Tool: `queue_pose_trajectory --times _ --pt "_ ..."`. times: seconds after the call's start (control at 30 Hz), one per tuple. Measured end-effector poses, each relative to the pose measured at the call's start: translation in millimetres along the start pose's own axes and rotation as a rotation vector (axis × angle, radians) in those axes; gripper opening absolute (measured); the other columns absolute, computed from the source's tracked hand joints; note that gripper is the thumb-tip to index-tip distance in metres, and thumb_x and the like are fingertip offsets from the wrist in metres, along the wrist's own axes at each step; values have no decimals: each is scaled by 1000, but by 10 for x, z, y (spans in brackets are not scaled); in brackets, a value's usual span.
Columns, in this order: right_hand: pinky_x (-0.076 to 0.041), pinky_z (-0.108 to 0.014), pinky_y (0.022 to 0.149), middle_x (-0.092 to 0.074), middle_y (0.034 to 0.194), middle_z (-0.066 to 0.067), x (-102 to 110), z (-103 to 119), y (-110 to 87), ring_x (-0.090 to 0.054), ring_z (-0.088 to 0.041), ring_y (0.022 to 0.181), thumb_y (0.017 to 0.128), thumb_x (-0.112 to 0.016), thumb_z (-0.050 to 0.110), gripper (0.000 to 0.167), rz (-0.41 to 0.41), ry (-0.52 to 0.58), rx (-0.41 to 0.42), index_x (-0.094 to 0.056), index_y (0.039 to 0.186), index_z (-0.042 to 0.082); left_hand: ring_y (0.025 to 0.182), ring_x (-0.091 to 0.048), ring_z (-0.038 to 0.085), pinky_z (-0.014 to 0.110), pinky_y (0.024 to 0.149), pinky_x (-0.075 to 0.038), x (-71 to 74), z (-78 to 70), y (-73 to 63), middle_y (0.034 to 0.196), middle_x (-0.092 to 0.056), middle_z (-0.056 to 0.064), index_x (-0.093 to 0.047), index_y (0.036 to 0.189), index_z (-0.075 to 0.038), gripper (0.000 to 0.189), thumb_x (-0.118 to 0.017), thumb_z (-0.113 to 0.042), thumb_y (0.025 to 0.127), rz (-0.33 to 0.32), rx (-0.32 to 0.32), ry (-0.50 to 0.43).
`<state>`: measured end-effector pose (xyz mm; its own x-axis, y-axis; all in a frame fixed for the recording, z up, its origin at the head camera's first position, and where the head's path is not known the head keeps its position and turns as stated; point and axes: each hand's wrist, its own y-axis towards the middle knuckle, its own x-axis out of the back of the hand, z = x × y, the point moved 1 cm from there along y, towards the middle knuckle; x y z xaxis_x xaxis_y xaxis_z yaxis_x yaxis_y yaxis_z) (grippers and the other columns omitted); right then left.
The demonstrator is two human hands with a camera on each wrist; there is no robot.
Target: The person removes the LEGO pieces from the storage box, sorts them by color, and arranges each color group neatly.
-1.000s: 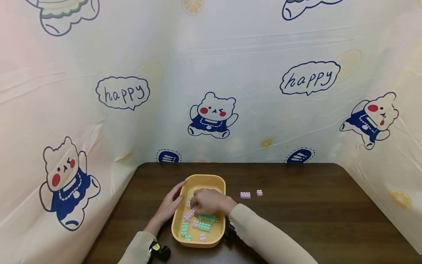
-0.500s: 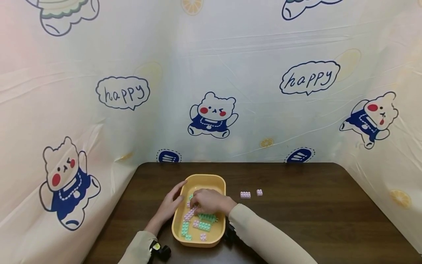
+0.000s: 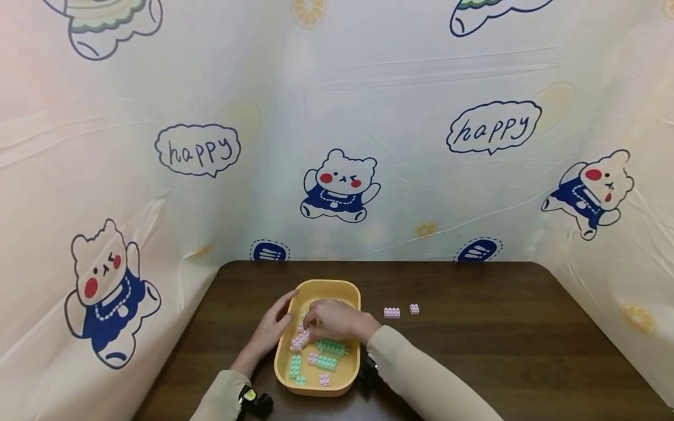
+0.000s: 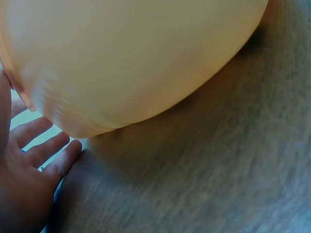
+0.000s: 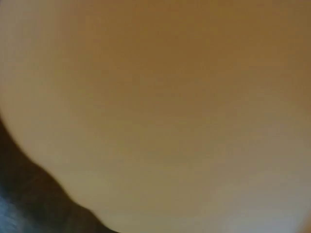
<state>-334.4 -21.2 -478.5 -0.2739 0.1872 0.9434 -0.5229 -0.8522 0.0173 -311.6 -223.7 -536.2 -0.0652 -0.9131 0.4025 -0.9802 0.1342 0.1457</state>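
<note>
A yellow plastic tray (image 3: 342, 383) holds several pink and mint-green studded building bricks. My left hand (image 3: 270, 330) lies along the tray's left side; in the left wrist view its fingers (image 4: 60, 160) are spread and fairly straight against the outer wall. Inside the tray, my right hand (image 3: 334, 320) has curled fingers and pinches a pink building brick (image 3: 301, 339), partly covered by the fingertips. Below the hand lie a long green brick (image 3: 332, 347), a green brick (image 3: 326, 363) and a small pink brick (image 3: 324, 380). The right wrist view shows only the blurred tray wall (image 5: 160, 121).
On the dark wooden table (image 3: 474, 351), two pink bricks lie right of the tray: a longer one (image 3: 392, 313) and a small one (image 3: 414, 309). A patterned curtain (image 3: 400, 175) surrounds the back and sides of the table.
The pink brick at my right fingertips has shifted and tilted slightly. My left hand and the tray stay where they were; the head view has moved slightly.
</note>
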Motion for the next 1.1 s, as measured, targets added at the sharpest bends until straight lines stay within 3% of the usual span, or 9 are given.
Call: queue_pose_trajectory --times 0.13,0.3,0.43,0.77,1.1 --pt "-49 -17 84 -63 105 12 86 -14 -47 -57 0 93 92 -66 27 20 -9 42 -7 -72 111 24 143 -33 34 58 112 -28 -4 -3 -6 156 -35 7 -40 147 -28 53 -49 -11 97 0 10 6" --pt "-47 -13 75 -63 99 8 160 -70 -102 -57 -3 86 92 -67 24 16 -51 7 23 -73 106 19 142 -33 34 59 111 -30 -21 11 -17 156 -35 8 -40 147 -28 54 -50 -11 97 0 10 15" --pt "-45 -12 70 -61 94 9 203 -147 -161 -55 -3 81 90 -69 27 16 -97 -6 0 -73 104 20 141 -35 33 57 110 -33 -27 20 -10 156 -36 8 -40 147 -27 54 -51 -11 97 -5 2 14" --pt "-48 -18 66 -60 90 7 475 -323 -486 -60 -17 82 88 -71 28 15 -252 106 -107 -73 100 18 141 -34 33 56 110 -32 -16 24 15 155 -36 11 -42 147 -21 53 -50 -8 97 -14 -40 7" --pt "-52 -21 67 -60 88 9 645 -658 -955 -56 -9 77 86 -74 25 12 -345 142 -250 -73 97 20 143 -30 32 58 113 -28 -4 26 12 157 -34 8 -40 148 -25 54 -49 -10 97 0 -17 7"
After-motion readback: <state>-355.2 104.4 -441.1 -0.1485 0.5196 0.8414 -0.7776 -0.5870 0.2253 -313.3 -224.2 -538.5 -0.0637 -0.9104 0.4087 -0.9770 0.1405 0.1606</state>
